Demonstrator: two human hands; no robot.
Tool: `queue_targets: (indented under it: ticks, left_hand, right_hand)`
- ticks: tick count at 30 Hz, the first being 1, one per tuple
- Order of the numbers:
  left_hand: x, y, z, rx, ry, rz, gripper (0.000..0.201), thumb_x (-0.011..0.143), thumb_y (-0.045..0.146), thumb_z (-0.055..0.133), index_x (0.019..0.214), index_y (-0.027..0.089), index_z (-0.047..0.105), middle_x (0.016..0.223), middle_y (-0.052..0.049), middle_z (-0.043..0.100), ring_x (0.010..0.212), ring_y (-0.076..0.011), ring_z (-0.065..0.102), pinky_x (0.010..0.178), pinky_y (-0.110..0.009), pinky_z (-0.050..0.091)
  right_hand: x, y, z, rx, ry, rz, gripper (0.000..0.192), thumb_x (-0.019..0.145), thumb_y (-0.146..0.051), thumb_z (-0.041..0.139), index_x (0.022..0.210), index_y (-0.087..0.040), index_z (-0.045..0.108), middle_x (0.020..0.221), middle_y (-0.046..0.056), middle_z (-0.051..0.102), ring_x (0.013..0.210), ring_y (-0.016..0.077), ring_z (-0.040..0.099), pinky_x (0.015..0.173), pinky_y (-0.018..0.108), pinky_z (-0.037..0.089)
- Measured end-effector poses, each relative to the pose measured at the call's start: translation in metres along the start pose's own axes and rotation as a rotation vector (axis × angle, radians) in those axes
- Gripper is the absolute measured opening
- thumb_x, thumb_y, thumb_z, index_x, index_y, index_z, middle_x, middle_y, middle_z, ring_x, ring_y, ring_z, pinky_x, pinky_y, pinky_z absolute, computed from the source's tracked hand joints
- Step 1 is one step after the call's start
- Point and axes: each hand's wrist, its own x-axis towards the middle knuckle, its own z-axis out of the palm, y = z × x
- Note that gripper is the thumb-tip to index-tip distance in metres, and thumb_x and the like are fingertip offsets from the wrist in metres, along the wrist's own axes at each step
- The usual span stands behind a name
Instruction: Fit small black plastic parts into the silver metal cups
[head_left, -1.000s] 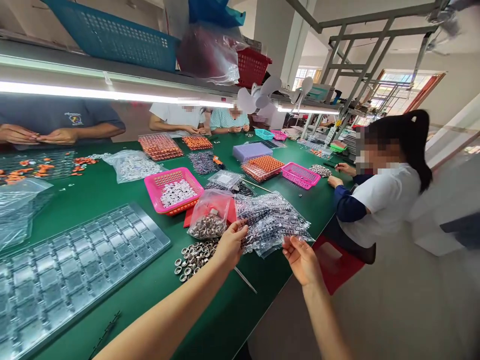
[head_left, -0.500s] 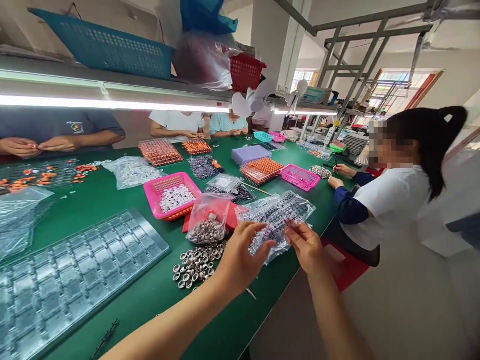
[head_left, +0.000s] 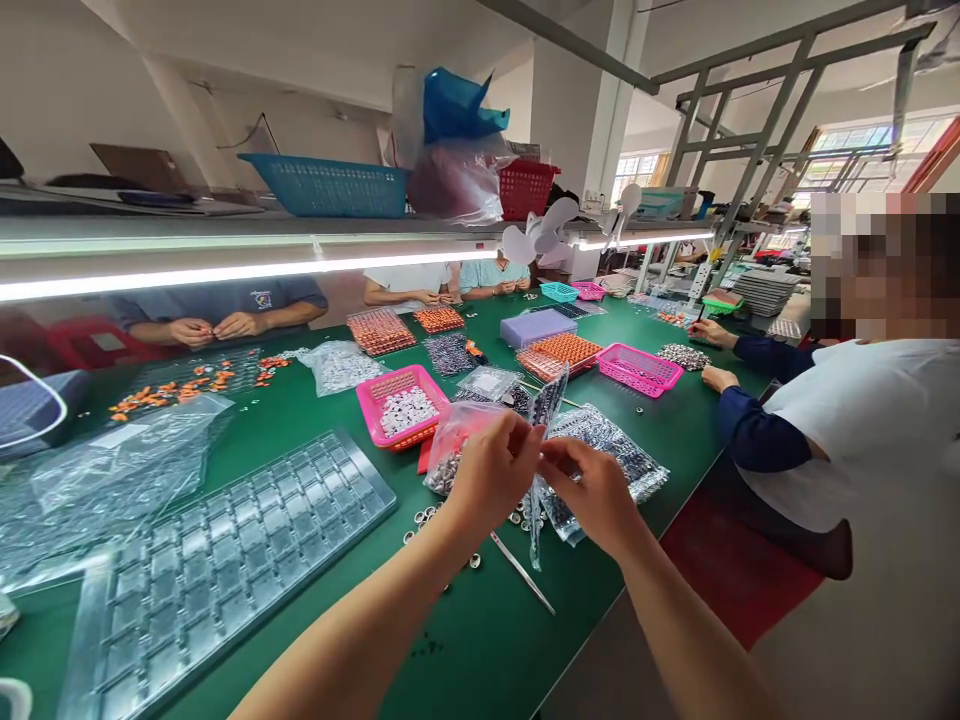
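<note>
Between my hands a clear plastic bag [head_left: 550,398] of small dark parts stands edge-on above the table. My left hand [head_left: 491,468] is closed on it from the left, fingers curled and thumb pressed in. My right hand [head_left: 596,490] pinches it from the other side, the fingertips of both hands close together. Beyond my right hand lie more clear bags of dark parts [head_left: 626,455]. A zip bag of metal rings [head_left: 448,472] is partly hidden by my left hand, and loose metal rings [head_left: 422,518] lie below it. Metal tweezers [head_left: 523,573] rest on the table under my hands.
A clear moulded tray [head_left: 247,550] fills the left of the green table [head_left: 420,670]. Pink baskets [head_left: 361,400], a bag of white parts [head_left: 337,368] and trays of orange parts [head_left: 566,348] stand farther back. A co-worker [head_left: 862,420] sits at right; others work across the table.
My hands have come together, and the left has gone from open to closed on the bag. The bag is now lifted upright off the pile. The view has swung left.
</note>
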Motion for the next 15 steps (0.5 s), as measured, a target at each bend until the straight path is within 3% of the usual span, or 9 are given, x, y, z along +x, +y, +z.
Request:
queue_targets:
  ticks: [5,9,15]
  left_hand:
    - [0.005,-0.006,-0.011,-0.048,-0.03,-0.079,0.024,0.084,0.035,0.062,0.067,0.021,0.056,0.055,0.002,0.054,0.051,-0.0132,0.046,0.05,-0.025,0.029]
    - [0.006,-0.011,-0.016,-0.182,-0.013,-0.13,0.021,0.083,0.036,0.064,0.07,0.021,0.058,0.056,0.001,0.058,0.051,-0.0135,0.05,0.049,-0.025,0.033]
    - [0.008,-0.012,-0.017,-0.256,0.012,-0.111,0.023,0.086,0.036,0.059,0.068,0.022,0.055,0.056,0.001,0.058,0.052,-0.0147,0.054,0.053,-0.027,0.04]
  right_hand:
    - [0.006,-0.004,0.005,0.096,-0.058,0.038,0.012,0.085,-0.034,0.065,0.082,-0.024,0.068,0.069,-0.002,0.065,0.061,0.0142,0.057,0.058,0.025,0.043]
    - [0.012,-0.005,0.009,0.322,-0.14,0.124,0.019,0.083,-0.042,0.068,0.079,-0.023,0.067,0.065,-0.003,0.062,0.057,0.0134,0.058,0.057,0.025,0.046]
    - [0.014,0.005,0.024,0.694,-0.086,0.194,0.023,0.077,-0.041,0.075,0.075,-0.021,0.067,0.06,-0.003,0.061,0.053,0.0113,0.057,0.057,0.024,0.045]
